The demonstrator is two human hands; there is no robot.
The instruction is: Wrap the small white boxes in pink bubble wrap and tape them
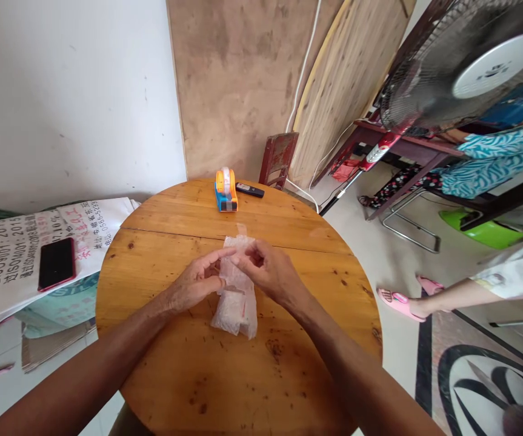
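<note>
A translucent bubble-wrap packet (234,309) lies lengthwise on the round wooden table (152,357), with a loose strip at its far end. My left hand (200,278) rests at the packet's left side, thumb and forefinger apart and touching the wrap. From the right, my right hand (263,266) bends over the packet's upper part, its fingers curled together on the wrap; whatever is between them is too small to make out. What the wrap contains cannot be seen clearly.
An orange and blue tape dispenser (226,191) and a black object (249,190) stand near the far edge. A phone (56,264) lies on white sacks at left. A chair (279,158), a fan (452,66) and two people are beyond.
</note>
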